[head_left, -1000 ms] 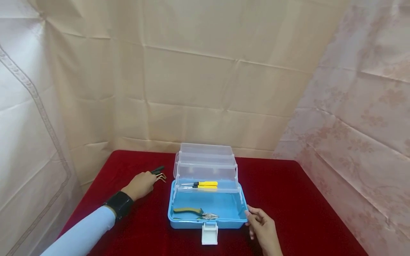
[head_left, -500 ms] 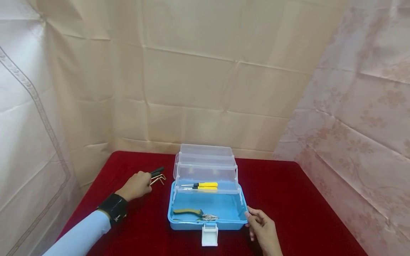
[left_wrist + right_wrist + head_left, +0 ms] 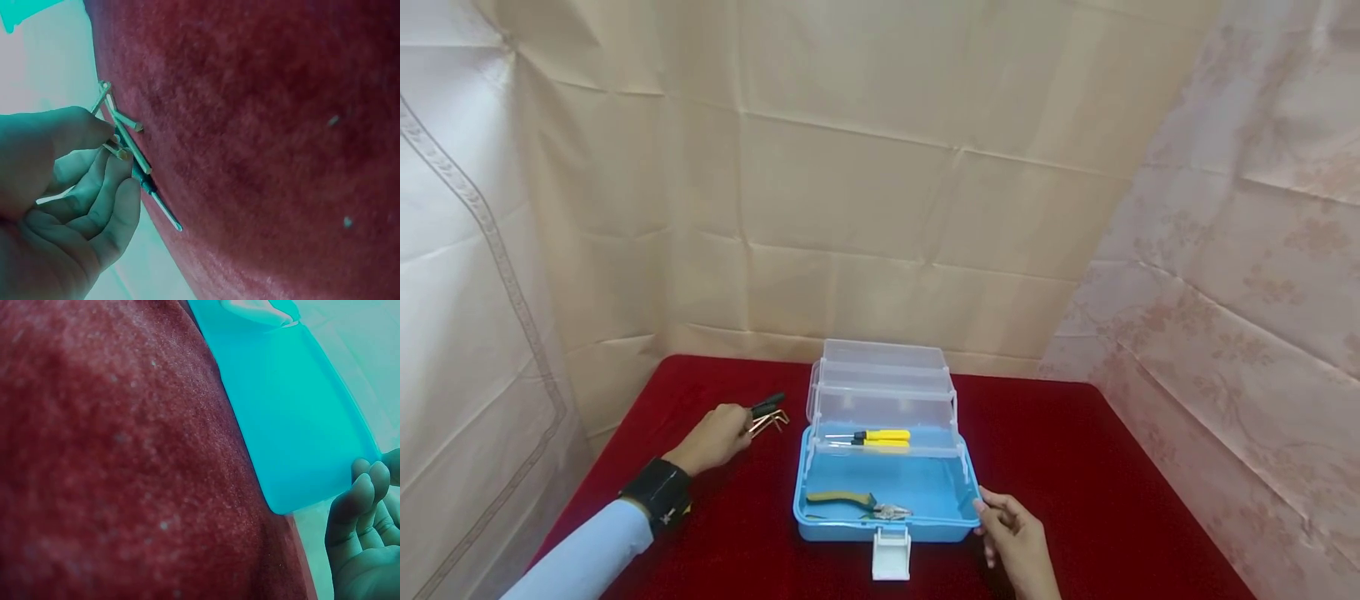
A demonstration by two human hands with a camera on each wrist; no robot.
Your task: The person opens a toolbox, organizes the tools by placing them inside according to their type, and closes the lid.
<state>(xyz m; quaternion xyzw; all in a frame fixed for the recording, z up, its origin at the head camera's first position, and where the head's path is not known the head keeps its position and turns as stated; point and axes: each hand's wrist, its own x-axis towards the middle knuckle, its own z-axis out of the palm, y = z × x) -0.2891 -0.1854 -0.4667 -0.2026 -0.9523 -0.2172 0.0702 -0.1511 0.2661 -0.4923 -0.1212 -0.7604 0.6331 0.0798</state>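
Observation:
Brass-coloured hex keys lie at the left of the red table; my left hand pinches one hex key between thumb and fingertips. Other hex keys touch or cross beside it; whether these are held too, I cannot tell. Just beyond are dark-handled screwdrivers, partly hidden by the hand. A blue toolbox stands open in the middle. My right hand grips its rim at the front right corner, thumb on top. Inside the toolbox lie pliers with olive handles.
Yellow-handled screwdrivers rest in the clear tiered trays raised at the toolbox's back. A white latch hangs down its front. Fabric walls enclose the red-covered table.
My left hand has drawn back a little to the lower left, and more of the hex keys and dark handles shows. My right hand stays on the toolbox rim.

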